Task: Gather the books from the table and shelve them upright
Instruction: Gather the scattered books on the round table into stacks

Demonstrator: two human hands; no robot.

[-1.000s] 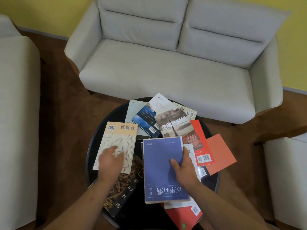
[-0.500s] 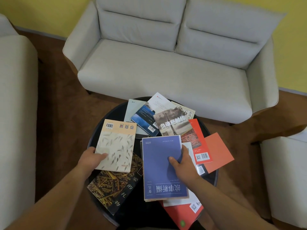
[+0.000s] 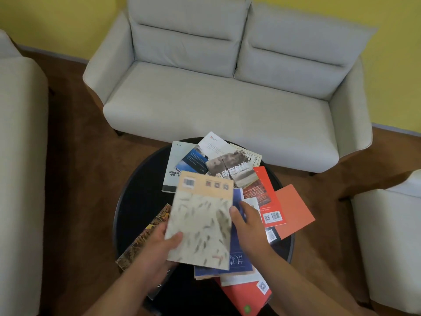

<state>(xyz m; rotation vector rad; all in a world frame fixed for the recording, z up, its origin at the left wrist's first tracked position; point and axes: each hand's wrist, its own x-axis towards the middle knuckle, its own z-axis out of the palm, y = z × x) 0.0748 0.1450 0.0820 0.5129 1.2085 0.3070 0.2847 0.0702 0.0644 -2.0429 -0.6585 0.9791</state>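
Observation:
A cream book with a fish pattern [image 3: 202, 221] is lifted off the round black table [image 3: 139, 201]. My left hand [image 3: 159, 249] grips its near left corner, and it hangs partly over the blue book [image 3: 240, 262]. My right hand [image 3: 247, 221] lies flat on the blue book, thumb touching the cream book's right edge. Under the blue book lie a white book and a red book [image 3: 247, 297]. A dark book with a golden pattern [image 3: 145, 236] sits to the left. More books, among them a red one [image 3: 262, 197] and an orange one [image 3: 293, 207], fan across the far and right side.
A light grey two-seat sofa [image 3: 216, 106] stands just beyond the table. Pale armchairs flank it at left [image 3: 20, 167] and right [image 3: 391, 236]. The floor is brown carpet [image 3: 79, 167], the wall yellow. No shelf is in view.
My left hand has taken hold of the cream fish book, lifted it from the table's left side and carried it right over the blue book. My right hand stays on the blue book.

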